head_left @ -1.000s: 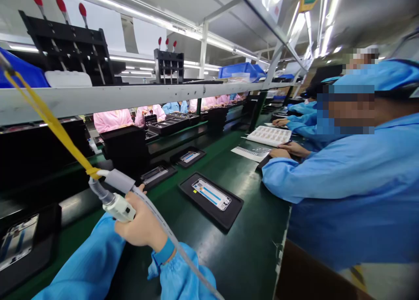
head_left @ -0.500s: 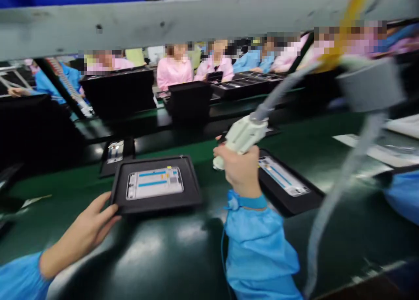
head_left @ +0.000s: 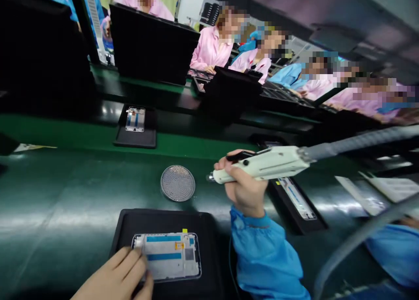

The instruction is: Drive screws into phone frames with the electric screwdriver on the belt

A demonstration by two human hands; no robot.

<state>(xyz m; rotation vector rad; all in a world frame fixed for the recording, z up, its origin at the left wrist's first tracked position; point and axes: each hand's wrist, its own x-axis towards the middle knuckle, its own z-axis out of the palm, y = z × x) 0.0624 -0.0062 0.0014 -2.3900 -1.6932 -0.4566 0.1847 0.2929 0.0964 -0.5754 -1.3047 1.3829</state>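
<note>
My right hand is closed around a white electric screwdriver with a grey hose running off to the right; its tip points left, above the green belt. My left hand lies with fingers stretched flat on the left end of a phone frame with blue strips. The frame sits in a black tray close to me. A round metal mesh disc lies on the belt just beyond the tray, left of the screwdriver tip.
A second black tray with a phone frame lies under my right hand's far side. Another tray sits farther back on the belt. Black bins and people in pink and blue coats line the opposite side. Papers lie right.
My view has swung down and left. The tray with the frame is now close in front of me, my left hand rests on the frame, and the screwdriver has tipped level.
</note>
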